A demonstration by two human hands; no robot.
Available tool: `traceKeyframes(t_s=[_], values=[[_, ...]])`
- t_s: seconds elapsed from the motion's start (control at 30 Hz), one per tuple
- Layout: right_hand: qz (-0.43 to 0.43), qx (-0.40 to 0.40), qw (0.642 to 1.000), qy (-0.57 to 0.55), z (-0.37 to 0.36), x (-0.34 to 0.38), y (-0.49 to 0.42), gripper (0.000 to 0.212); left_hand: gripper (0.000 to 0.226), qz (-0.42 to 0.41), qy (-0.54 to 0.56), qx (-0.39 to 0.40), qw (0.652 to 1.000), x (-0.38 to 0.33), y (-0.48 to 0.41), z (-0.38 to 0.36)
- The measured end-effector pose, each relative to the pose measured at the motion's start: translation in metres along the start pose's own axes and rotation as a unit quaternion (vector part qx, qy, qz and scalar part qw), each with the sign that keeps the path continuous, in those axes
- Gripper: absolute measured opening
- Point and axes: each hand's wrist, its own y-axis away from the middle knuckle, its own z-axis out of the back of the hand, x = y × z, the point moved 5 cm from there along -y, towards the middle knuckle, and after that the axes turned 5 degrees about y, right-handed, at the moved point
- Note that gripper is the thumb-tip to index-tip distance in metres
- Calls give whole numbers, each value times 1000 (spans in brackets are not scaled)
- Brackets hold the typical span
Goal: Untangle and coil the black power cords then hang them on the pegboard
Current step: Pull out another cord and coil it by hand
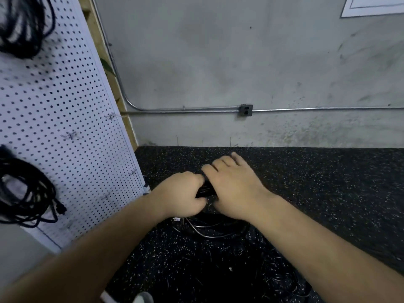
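A: Black cord bundle (205, 190) logged between both hands, held low over the floor (328, 193), near the foot of the pegboard (65, 106). What did we note for each grip?

B: For the left hand (181, 194), grip closed, fingers curled tight round the near side of the bundle. The right hand (231, 186) lay over the far side, touching the left, fingers bent down across the strands. We took that as a closed grip too, though its fingertips were hidden underneath.

A: Progress?

B: We counted two finished coils on the pegboard: the upper coil (21, 25) at the top left corner, and the lower coil (26, 193) beneath it with a plug end dangling. So part of the hanging was done.

A: Outstanding?

B: The bundle in hand trailed slack loops (209, 230) to the floor just under the wrists, so we judged its coiling unfinished. Nearer us, a loose tangle (251, 270) lay spread on the dark speckled rubber. We could not count cords there, black on black. Untangling, coiling and hanging all remained for those, in our judgement.

A: Estimate?

B: Roughly mid-task, we thought; no firmer than that.
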Motion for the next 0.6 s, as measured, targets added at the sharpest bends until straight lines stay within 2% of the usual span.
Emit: traceKeyframes(t_s=[0.1, 0.2, 0.3, 0.37, 0.47, 0.53, 0.6], values=[[37, -7, 993, -113, 4, 24, -15, 56, 12, 18, 44, 4, 999, 11, 12, 12], [35, -40, 986, -159, 16, 27, -30, 54, 33, 30, 82, -10, 996, 32, 32, 32], [6, -67, 971, -230, 22, 33, -44, 41, 49, 38, 47, -38, 997, 55, 55, 54], [9, -64, 961, -268, 24, 48, -57, 31, 44, 43, 24, -52, 997, 67, 72, 67], [21, -61, 948, -312, 36, 75, -80, 18, 31, 79, 25, -117, 990, 92, 97, 90], [49, -56, 933, -351, 49, 95, -97, 10, 35, 111, 15, -176, 978, 114, 113, 108], [82, -45, 921, -378, 67, 112, -111, 20, 43, 129, 27, -225, 965, 130, 127, 123]])
